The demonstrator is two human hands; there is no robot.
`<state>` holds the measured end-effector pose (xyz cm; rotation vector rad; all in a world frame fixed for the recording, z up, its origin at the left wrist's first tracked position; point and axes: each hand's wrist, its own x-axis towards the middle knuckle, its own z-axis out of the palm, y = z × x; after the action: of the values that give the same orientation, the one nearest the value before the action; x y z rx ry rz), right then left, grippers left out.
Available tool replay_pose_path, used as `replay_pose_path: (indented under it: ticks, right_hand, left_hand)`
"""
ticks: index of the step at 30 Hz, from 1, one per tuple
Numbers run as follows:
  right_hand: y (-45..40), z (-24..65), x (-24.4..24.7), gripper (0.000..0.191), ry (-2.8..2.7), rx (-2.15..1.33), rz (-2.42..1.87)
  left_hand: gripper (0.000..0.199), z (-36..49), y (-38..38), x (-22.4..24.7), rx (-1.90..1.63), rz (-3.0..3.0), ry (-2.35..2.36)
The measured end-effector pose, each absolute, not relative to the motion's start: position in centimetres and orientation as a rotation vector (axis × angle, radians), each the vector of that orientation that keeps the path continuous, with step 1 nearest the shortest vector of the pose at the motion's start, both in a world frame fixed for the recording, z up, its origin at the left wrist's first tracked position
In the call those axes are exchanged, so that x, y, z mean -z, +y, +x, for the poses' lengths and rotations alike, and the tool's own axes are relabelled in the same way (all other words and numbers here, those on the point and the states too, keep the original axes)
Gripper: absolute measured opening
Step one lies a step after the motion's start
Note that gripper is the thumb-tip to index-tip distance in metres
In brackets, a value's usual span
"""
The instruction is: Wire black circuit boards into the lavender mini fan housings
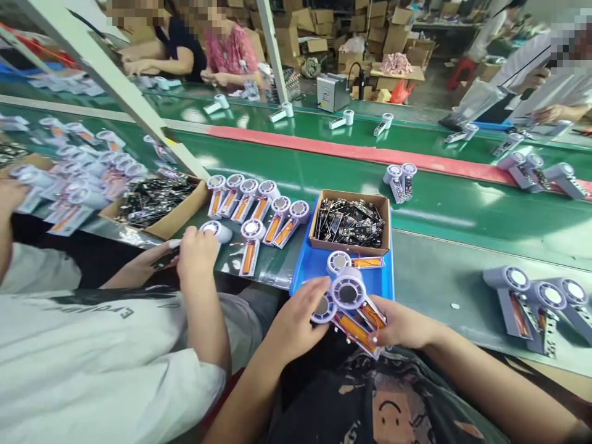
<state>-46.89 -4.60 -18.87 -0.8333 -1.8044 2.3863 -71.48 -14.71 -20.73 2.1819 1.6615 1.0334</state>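
Observation:
Two small lavender handheld fans with open handles are held together over my lap, one fan (349, 291) overlapping the other fan (322, 308). Orange battery packs and red wires show in their handles. My left hand (296, 317) is curled around the round heads from the left. At the handle ends, my right hand (402, 322) grips them from the right, its thumb by the wires. Just beyond, a third fan (339, 262) lies on a blue tray (300, 265). A cardboard box (351, 245) full of black circuit boards stands on the tray.
Several open fans (252, 229) lie left of the tray, and more fans (550, 296) lie at right. A co-worker's hands (198, 250) are close on my left, near another box of boards (157, 200). A green conveyor belt (296, 176) carries fans beyond; a metal post (124, 86) slants across.

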Motion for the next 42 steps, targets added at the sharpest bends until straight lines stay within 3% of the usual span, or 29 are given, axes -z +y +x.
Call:
replay_pose_path:
  ticks: [7, 12, 15, 21, 24, 29, 32, 36, 42]
  right_hand:
    - [-1.9, -45.3, 16.9, 0.045, -1.846, -1.983, -0.988]
    - [1.3, -44.0, 14.9, 0.068, -1.767, -1.954, -0.931]
    - [1.4, -43.9, 15.0, 0.059, -1.736, -1.961, -0.892]
    - [-2.8, -43.8, 17.9, 0.067, -1.796, -2.100, -0.749]
    - [-4.1, -44.4, 18.2, 0.049, -2.013, -1.997, -0.696]
    - [-4.1, -46.4, 17.1, 0.054, -2.539, -1.539, -0.634]
    - [-3.9, -47.1, 17.6, 0.040, -2.676, -1.380, -0.615]
    - [-3.8, -46.4, 19.3, 0.026, -2.708, -1.179, -0.662]
    - [-4.1, -45.7, 20.6, 0.033, -2.795, -0.780, -0.747]
  left_hand:
    - [0.057, -72.4, -14.0, 21.7, -0.861, 2.076, 1.796]
    - [0.054, -70.3, -12.5, 21.6, -0.741, 2.039, 1.920]
    - [0.051, -69.2, -11.5, 21.9, -0.689, 1.949, 2.049]
    - [0.073, -68.9, -10.9, 22.8, -0.679, 1.697, 2.000]
    - [0.081, -70.3, -11.8, 22.8, -0.849, 1.677, 1.838]
    - [0.049, -72.3, -14.6, 22.0, -1.333, 1.388, 1.780]
    - [0.034, -71.9, -15.4, 21.3, -1.460, 1.344, 1.770]
    - [0.022, -70.4, -14.1, 19.2, -1.411, 1.561, 1.912]
    - [0.024, -69.6, -7.5, 14.7, -1.034, 1.854, 2.076]
